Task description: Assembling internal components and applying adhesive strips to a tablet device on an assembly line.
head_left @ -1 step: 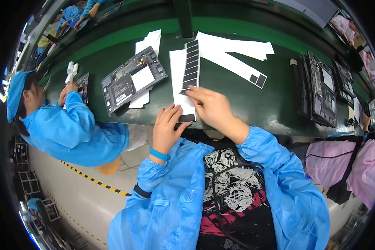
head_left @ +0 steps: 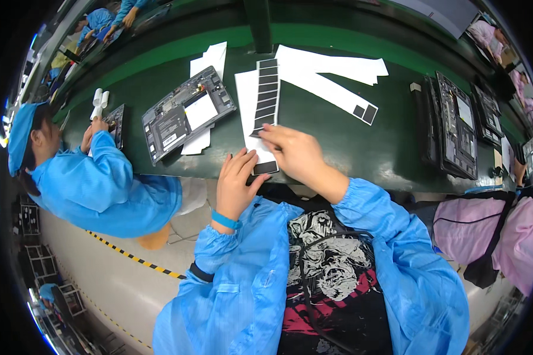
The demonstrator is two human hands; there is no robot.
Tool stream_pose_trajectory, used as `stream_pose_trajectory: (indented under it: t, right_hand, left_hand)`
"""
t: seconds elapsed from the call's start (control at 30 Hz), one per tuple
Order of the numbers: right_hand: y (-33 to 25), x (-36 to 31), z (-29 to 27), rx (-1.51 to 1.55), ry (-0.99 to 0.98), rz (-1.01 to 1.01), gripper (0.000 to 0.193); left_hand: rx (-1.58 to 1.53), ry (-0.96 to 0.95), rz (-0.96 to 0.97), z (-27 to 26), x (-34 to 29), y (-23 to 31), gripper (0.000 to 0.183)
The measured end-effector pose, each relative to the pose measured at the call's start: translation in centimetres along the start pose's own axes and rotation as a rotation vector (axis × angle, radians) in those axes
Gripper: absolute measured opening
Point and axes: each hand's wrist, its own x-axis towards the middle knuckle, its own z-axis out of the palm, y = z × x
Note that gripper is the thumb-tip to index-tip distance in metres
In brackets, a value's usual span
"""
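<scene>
A white strip (head_left: 247,103) lies on the green bench straight ahead, with one black rectangle (head_left: 266,168) at its near end. Over it is a second strip, a row of black rectangular stickers (head_left: 267,89) on white backing. My right hand (head_left: 299,157) pinches the near end of this sticker strip, where a dark flap lifts between thumb and fingertips. Stretched out and slightly spread, the fingers of my left hand (head_left: 237,186) rest on the white strip beside the near black rectangle. The left palm's underside is hidden.
An opened tablet-like device (head_left: 189,112) with exposed insides lies on paper at the left. More white strips (head_left: 337,92) spread at the back right. Several opened devices (head_left: 459,127) stand at the right. A co-worker in blue (head_left: 95,183) handles parts on the left.
The near end of the sticker strip and my right hand have shifted slightly left and toward me. The whole view has also moved a little; my left hand stays put.
</scene>
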Motion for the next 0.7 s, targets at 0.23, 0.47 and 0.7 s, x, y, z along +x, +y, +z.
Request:
stream_pose_trajectory:
  t: [0.23, 0.47, 0.7]
  right_hand:
    - [0.3, -0.2, 0.5, -0.265, -0.292, -0.120, 0.041]
    - [0.9, 0.3, -0.2, -0.251, -0.367, -0.209, 0.039]
    - [1.3, 0.4, -4.8, -0.177, -0.196, -0.121, 0.049]
  left_hand:
    - [-0.025, 0.034, 0.008, -0.1, -0.3, -0.8, 0.034]
    - [-0.080, 0.014, 0.047, -0.6, -1.2, -1.2, 0.028]
    - [-0.187, 0.056, 0.064, -1.6, 0.7, -0.1, 0.018]
